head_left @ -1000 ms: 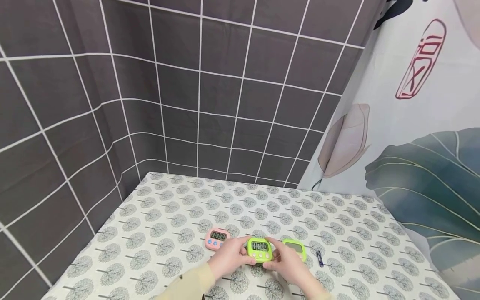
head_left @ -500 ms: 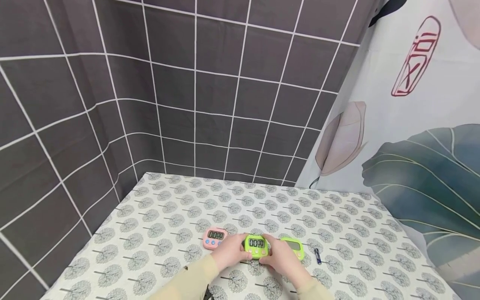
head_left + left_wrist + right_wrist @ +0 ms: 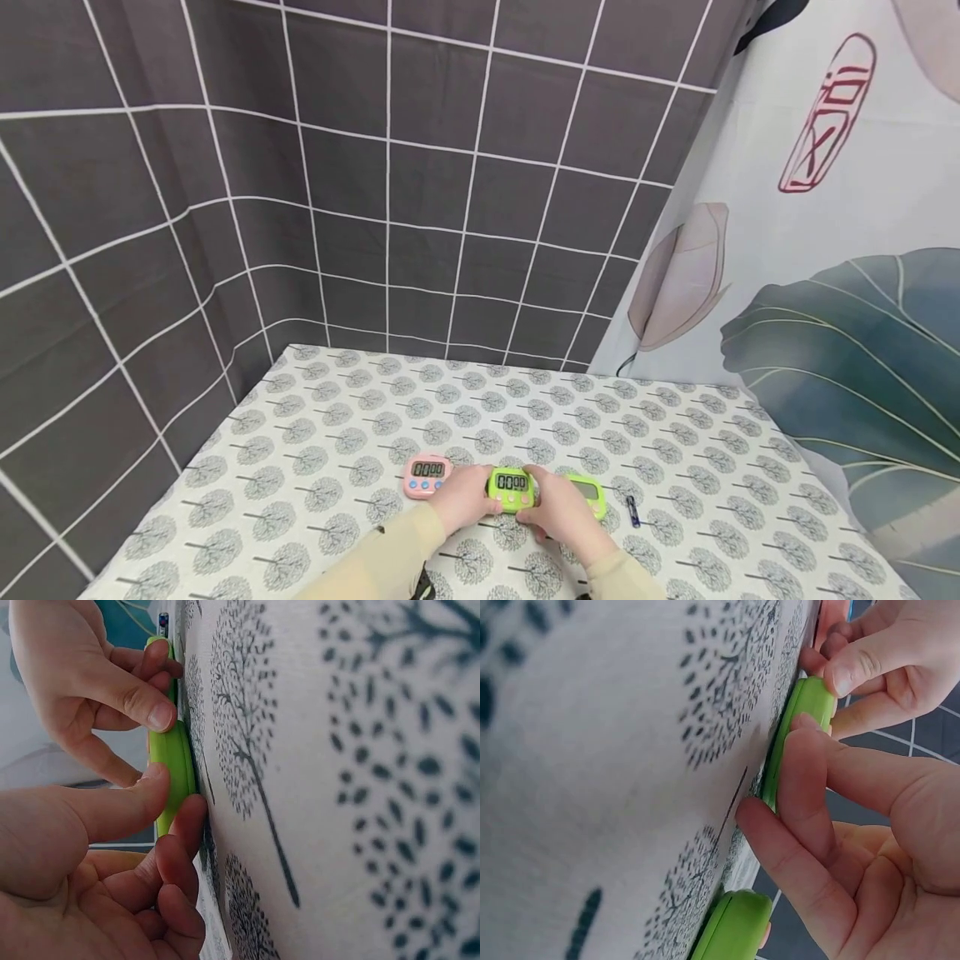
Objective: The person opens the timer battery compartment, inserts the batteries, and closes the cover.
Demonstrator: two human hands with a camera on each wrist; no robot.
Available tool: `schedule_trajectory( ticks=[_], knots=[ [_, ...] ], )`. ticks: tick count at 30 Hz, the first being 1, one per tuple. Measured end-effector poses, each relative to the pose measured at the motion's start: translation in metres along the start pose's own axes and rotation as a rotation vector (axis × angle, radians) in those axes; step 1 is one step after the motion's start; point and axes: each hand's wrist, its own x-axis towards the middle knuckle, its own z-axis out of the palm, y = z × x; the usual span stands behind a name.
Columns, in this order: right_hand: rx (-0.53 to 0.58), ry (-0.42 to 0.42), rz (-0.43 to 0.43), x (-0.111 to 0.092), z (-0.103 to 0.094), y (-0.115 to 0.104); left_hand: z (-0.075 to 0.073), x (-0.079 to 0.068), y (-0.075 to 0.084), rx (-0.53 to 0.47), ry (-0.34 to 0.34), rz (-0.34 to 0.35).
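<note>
A bright green digital timer (image 3: 512, 490), its screen showing zeros, lies face up between my two hands. My left hand (image 3: 463, 498) pinches its left side with thumb and fingers; my right hand (image 3: 557, 508) pinches the right side. In the left wrist view the timer (image 3: 172, 761) sits edge-on, close against the cloth, a thumb (image 3: 154, 784) on its near edge. Just left of my left hand is a pink timer (image 3: 427, 477) with blue buttons, partly covered by that hand. Beyond my right hand, a second green timer (image 3: 592, 496) has a blank screen and is partly hidden.
A small dark blue battery-like cylinder (image 3: 633, 511) lies right of the second green timer. White cloth (image 3: 360, 467) printed with grey trees covers the table. A dark gridded curtain (image 3: 435, 208) rises behind, with a leaf-patterned white curtain (image 3: 757, 208) at the right.
The green timer, held by both hands, has shifted slightly away from the body and looks a little smaller. The whole head view has drifted slightly. The other timers stay put.
</note>
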Motion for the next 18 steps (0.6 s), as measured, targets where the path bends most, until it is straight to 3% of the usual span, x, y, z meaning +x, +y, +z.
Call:
schedule_trajectory(
  ticks=[11, 18],
  knots=[
    [0.060, 0.004, 0.027, -0.0026, -0.0001, 0.0000, -0.0011, -0.0016, 0.0001, 0.003, 0.020, -0.034],
    [0.111, -0.002, 0.033, -0.0039, -0.0025, 0.0054, -0.0002, -0.0048, -0.0033, -0.030, 0.051, -0.017]
  ],
)
